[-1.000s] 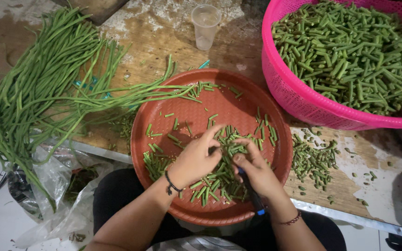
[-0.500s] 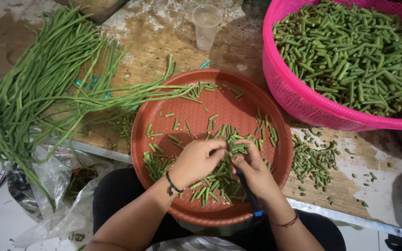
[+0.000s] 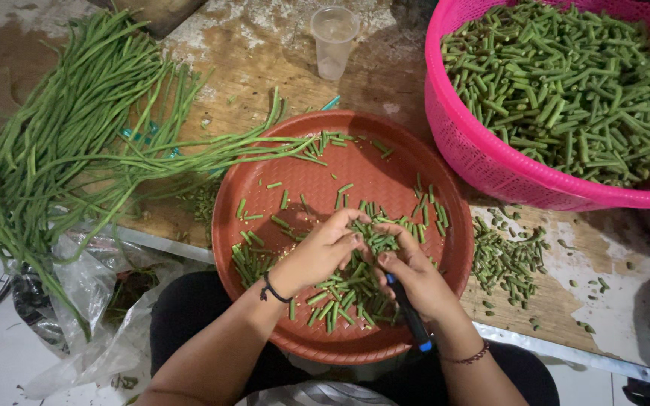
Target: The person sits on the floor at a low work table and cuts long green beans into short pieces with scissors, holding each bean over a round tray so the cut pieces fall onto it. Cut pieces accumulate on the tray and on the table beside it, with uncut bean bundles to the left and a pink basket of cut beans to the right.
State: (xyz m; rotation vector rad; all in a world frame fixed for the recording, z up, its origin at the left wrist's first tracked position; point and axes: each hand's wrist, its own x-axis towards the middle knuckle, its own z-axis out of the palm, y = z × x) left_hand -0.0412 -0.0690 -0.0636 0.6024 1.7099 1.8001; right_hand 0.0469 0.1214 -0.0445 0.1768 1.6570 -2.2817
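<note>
A round red-brown tray (image 3: 317, 169) lies in front of me, scattered with short cut pieces of green long bean (image 3: 344, 289). My left hand (image 3: 323, 252) is curled over the pile at the tray's middle, fingers pinching a bunch of cut pieces. My right hand (image 3: 414, 277) meets it from the right, also gathering pieces, and holds a knife with a dark and blue handle (image 3: 411, 316) that points back toward my wrist. The blade is hidden under the fingers.
A big heap of uncut long beans (image 3: 62, 128) lies on the worn wooden table at left, tips reaching onto the tray. A pink basket (image 3: 475, 143) full of cut beans stands at upper right. A clear plastic cup (image 3: 334, 41) stands behind; bean scraps (image 3: 505, 259) and a plastic bag (image 3: 88, 301) flank the tray.
Both hands have drawn closer together over the pile, fingers closing around a bunch of cut pieces. Nothing else has moved.
</note>
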